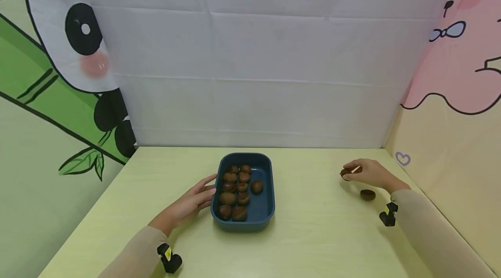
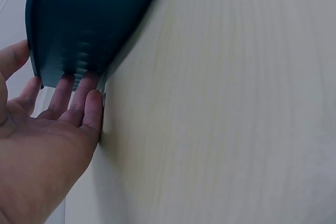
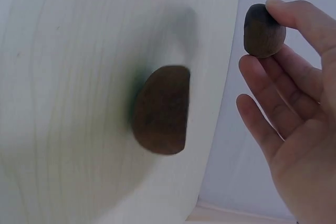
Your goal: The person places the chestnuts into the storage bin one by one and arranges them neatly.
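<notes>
A blue rectangular box [image 1: 263, 217] stands on the table with several brown chestnuts [image 1: 228, 198] inside, mostly in two rows along its left half. My left hand [image 1: 187, 205] touches the box's left side; in the left wrist view its extended fingers [image 2: 79, 98] rest against the blue wall. Over the table's right part, my right hand [image 1: 369, 173] pinches one chestnut [image 3: 264, 31] between thumb and fingertips, its other fingers loosely bent. Another chestnut [image 1: 368, 195] lies on the table just below that hand, flat side showing in the right wrist view.
The pale yellow table [image 1: 309, 234] meets a white cloth backdrop [image 1: 258, 112] at its far edge. Side walls with cartoon drawings bound it, a panda at left and a pink figure [image 1: 462, 65] at right.
</notes>
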Tool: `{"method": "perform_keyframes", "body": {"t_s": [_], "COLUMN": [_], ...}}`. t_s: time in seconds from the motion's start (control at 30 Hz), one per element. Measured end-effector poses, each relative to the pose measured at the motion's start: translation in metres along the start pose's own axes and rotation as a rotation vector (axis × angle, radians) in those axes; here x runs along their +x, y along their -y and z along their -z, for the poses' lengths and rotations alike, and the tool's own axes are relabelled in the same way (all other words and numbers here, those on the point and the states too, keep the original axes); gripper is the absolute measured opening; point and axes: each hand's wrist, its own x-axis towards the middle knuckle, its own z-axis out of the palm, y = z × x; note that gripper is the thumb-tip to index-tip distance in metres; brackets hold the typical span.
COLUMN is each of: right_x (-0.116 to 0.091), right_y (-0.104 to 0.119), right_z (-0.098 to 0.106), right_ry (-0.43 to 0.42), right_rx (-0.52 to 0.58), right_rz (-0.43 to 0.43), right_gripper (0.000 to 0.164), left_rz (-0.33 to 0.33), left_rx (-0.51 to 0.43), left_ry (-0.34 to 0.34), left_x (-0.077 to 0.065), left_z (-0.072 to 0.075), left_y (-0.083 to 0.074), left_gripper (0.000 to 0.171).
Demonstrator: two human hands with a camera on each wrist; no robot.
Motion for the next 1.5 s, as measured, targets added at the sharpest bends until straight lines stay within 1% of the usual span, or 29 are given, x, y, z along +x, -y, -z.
{"method": "perform_keyframes", "body": {"t_s": [0.1, 0.27, 0.5, 0.63, 0.9, 1.27, 1.5], "right_x": [0.005, 0.013, 0.024, 0.031, 0.047, 0.057, 0.065], "right_y": [0.011, 0.029, 0.066, 0.086, 0.12, 0.171, 0.185], "right_z": [-0.002, -0.007, -0.017, -0.025, -0.045, -0.072, -0.09], "right_ry": [0.001, 0.008, 0.046, 0.071, 0.113, 0.181, 0.216], "right_rx": [0.018, 0.046, 0.108, 0.161, 0.203, 0.168, 0.127], "right_rz": [0.047, 0.09, 0.162, 0.207, 0.34, 0.515, 0.563], "right_gripper": [0.048, 0.046, 0.044, 0.041, 0.037, 0.035, 0.036], "left_rz": [-0.004, 0.001, -0.001, -0.002, -0.002, 0.01, 0.007], "left_rx": [-0.001, 0.005, 0.005, -0.001, 0.001, 0.014, 0.016], "left_ry": [0.003, 0.001, 0.002, 0.001, -0.005, -0.013, -0.015], "left_x": [0.0, 0.0, 0.0, 0.001, 0.0, 0.0, 0.0], "left_z": [0.0, -0.001, -0.001, -0.001, -0.002, -0.002, -0.002], "left_y": [0.001, 0.0, 0.0, 0.001, 0.001, 0.002, 0.0], "left_gripper": [0.066, 0.066, 0.066, 0.067, 0.067, 0.068, 0.068]}}
